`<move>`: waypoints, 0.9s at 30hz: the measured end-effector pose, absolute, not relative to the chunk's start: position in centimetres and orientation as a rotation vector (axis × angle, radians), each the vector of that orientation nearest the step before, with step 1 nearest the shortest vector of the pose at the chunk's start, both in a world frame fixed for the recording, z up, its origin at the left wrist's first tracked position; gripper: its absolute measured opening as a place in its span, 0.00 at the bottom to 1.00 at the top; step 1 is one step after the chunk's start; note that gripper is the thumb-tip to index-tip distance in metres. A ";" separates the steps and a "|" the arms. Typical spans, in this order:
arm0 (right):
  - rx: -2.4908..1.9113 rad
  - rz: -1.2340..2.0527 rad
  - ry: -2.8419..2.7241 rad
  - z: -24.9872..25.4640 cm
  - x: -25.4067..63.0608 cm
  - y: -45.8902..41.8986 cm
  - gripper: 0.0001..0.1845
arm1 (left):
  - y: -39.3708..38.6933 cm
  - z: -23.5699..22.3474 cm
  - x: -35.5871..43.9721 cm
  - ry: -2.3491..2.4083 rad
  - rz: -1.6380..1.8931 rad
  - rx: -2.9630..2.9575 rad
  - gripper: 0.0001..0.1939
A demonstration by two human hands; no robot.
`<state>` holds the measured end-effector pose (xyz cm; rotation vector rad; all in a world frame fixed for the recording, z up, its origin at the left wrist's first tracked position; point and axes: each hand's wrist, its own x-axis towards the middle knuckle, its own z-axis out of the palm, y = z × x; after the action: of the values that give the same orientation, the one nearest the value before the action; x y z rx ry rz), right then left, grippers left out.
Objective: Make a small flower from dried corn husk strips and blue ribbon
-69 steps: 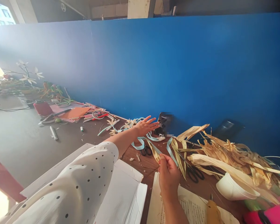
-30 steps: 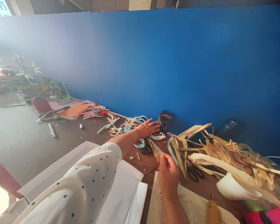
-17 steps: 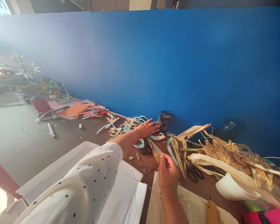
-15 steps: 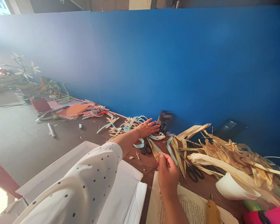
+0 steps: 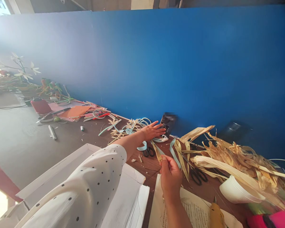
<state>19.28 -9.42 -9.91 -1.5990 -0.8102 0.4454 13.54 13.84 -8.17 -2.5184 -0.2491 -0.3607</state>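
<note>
My left hand (image 5: 153,130) is stretched forward with its fingers spread, and the fingertips lie over the face of a dark phone (image 5: 169,120) leaning against the blue wall. Closer to me, my right hand (image 5: 171,172) is closed in a pinch above a printed sheet. What the pinch holds is hidden. A dry corn husk strip (image 5: 157,152) runs up to its fingertips; I cannot tell if it is gripped. Black-handled scissors (image 5: 148,152) lie between the hands, and another pair of scissors (image 5: 198,176) is to the right. Pale blue ribbon (image 5: 174,153) lies near the husks.
A heap of dry corn husks (image 5: 235,155) and a white cup (image 5: 239,190) are at the right. A yellow glue gun (image 5: 216,215) rests on the printed paper (image 5: 192,205). Left of that sits an open white box (image 5: 125,196). Husk flowers (image 5: 133,125) and coloured paper (image 5: 77,111) lie along the wall.
My left hand has shifted slightly right, so its fingers now reach farther across the phone. My right hand has hardly moved.
</note>
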 end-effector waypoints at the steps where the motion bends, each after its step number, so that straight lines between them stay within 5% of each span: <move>1: -1.595 0.442 -0.808 -9.8 19.2 -9.4 0.21 | 13.8 -8.1 13.6 -0.252 -0.357 -2.522 0.30; 27: -1.580 0.451 -0.803 -9.6 19.1 -9.4 0.21 | 14.3 -8.4 14.2 -0.218 -0.397 -2.512 0.28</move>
<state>19.12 -9.42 -9.64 -1.5795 -0.8027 0.4511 14.19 14.27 -8.43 -2.5116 -0.2177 -0.3974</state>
